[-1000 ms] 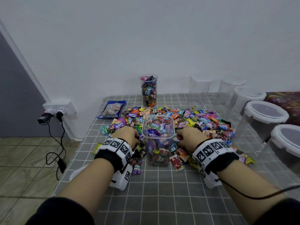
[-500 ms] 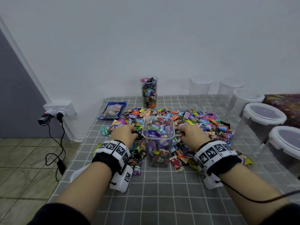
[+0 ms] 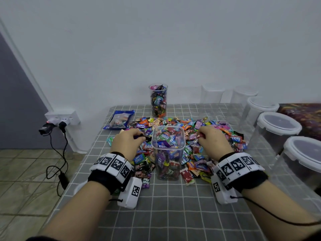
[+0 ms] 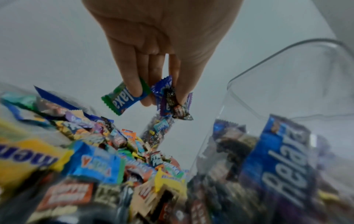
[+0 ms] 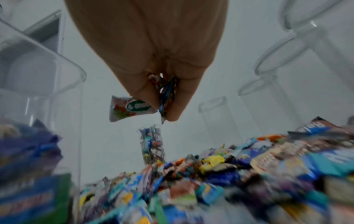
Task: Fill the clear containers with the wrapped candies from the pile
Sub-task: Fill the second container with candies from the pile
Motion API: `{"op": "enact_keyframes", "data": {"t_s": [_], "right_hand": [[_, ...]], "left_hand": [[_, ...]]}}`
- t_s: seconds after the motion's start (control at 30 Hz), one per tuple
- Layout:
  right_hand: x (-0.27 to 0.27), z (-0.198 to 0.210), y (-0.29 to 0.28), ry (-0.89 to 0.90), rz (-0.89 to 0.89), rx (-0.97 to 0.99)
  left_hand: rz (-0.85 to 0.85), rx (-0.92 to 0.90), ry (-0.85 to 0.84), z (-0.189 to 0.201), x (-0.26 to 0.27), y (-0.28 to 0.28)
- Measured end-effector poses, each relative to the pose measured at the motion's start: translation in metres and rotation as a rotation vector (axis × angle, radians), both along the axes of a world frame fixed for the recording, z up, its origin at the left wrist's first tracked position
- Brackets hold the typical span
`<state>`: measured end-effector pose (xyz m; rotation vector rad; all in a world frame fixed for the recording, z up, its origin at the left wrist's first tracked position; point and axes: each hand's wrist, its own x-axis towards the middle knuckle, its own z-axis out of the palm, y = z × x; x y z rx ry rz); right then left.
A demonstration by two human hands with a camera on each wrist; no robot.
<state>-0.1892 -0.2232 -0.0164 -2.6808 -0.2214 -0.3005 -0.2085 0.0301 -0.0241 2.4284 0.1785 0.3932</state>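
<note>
A square clear container (image 3: 167, 153), nearly full of wrapped candies, stands at the near edge of the candy pile (image 3: 189, 133). My left hand (image 3: 128, 141) is raised just left of its rim and pinches several candies (image 4: 145, 97), a green-blue one and dark ones. My right hand (image 3: 213, 140) is raised just right of the rim and pinches a few candies (image 5: 151, 103), one white and red. A tall round container (image 3: 158, 100) full of candies stands behind the pile near the wall.
A blue candy bag (image 3: 119, 120) lies at the back left of the grey checked tablecloth (image 3: 173, 206). Several clear containers, some with lids (image 3: 279, 122), line the right side. A wall socket with plugs and cables (image 3: 57, 122) sits left of the table.
Both hands have lifted from the pile with candies pinched and now sit higher beside the container's rim.
</note>
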Motion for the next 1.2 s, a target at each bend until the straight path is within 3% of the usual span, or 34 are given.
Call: {"op": "enact_keyframes", "data": {"t_s": [0.23, 0.37, 0.73, 1.0, 1.2], "right_hand": [[-0.008, 0.043, 0.016, -0.277, 0.042, 0.191], [-0.016, 0.057, 0.035, -0.347, 0.143, 0.189], [-0.037, 0.04, 0.06, -0.266, 0.368, 0.068], [-0.041, 0.037, 0.061, -0.217, 0.438, 0.119], [-0.048, 0.033, 0.053, -0.091, 0.369, 0.321]], "left_hand": [[-0.029, -0.128, -0.116, 0.019, -0.005, -0.004], [-0.035, -0.13, -0.164, 0.029, -0.008, -0.008], [-0.037, -0.136, -0.19, 0.033, -0.013, -0.011], [-0.037, -0.165, -0.193, 0.034, -0.014, -0.014], [-0.043, -0.21, -0.199, 0.04, -0.019, -0.015]]}}
